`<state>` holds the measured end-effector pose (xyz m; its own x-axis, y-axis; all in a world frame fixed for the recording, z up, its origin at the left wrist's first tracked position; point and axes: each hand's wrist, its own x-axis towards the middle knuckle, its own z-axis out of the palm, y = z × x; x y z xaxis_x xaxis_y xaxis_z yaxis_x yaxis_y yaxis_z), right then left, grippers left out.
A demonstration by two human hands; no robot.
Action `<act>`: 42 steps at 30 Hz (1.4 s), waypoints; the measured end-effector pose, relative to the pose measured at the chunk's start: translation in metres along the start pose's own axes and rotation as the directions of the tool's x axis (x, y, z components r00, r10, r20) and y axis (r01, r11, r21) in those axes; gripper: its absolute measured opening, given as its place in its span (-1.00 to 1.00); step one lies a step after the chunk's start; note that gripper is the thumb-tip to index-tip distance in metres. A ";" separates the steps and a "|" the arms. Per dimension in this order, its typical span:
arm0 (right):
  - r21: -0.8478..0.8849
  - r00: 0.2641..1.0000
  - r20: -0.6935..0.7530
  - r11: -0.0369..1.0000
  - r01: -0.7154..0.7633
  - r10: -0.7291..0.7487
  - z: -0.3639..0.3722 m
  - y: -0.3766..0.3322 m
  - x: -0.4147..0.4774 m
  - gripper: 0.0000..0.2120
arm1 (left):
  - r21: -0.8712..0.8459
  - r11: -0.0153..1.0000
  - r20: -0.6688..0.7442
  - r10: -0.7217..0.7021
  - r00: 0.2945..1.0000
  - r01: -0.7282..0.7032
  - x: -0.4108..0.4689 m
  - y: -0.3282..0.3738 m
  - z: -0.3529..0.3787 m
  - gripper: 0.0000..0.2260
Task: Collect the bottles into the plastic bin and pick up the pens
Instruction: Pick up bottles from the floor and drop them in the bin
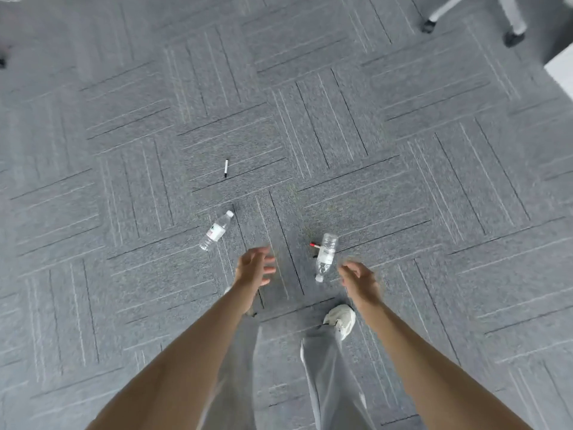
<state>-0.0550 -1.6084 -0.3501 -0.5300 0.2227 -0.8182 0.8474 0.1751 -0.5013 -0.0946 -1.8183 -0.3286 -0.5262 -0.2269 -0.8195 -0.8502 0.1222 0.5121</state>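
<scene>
- progress nil: left hand and right hand empty, fingers spread
- near bottle and red-capped pen just beyond right fingers
- far bottle, black pen past left fingers
- bin not visible

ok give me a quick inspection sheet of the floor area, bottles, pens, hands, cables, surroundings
Surface: grey carpet tiles, no spills seen.
Job's things: left bottle and right bottle lie on their sides; black-capped pen lies alone farther off; red-capped pen is partly under the right bottle. Plastic bin: not in view.
Clutter: nothing seen.
Grippers: left hand and right hand open, empty, above the floor.
Cables: nothing seen.
Surroundings: chair legs with castors top right, white furniture edge at right.
</scene>
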 end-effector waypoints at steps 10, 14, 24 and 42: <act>0.074 0.972 -0.165 0.985 -0.156 0.166 0.106 0.024 0.132 -0.58 | 0.407 0.896 0.268 0.069 0.961 -0.178 0.179 -0.021 0.006 -0.72; 0.130 0.948 -0.222 0.970 -0.204 0.229 0.146 0.047 0.192 -0.62 | 0.481 0.847 0.320 0.073 0.944 -0.229 0.253 -0.027 0.011 -0.71; -0.026 0.870 -0.462 0.978 -0.205 0.170 0.186 0.151 0.318 -0.34 | 0.519 0.830 0.243 0.084 0.966 -0.202 0.380 -0.105 0.012 -0.78; 0.117 0.824 -0.560 0.977 0.178 -0.083 0.247 0.173 0.356 -0.06 | 0.574 0.775 0.269 0.127 0.955 -0.265 0.409 -0.142 0.039 -0.73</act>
<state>-0.0889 -1.7357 -0.7975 -0.5247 0.7065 -0.4749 0.7371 0.0981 -0.6686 -0.1892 -1.8909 -0.7464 -0.6146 0.0592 -0.7866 -0.5285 0.7094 0.4664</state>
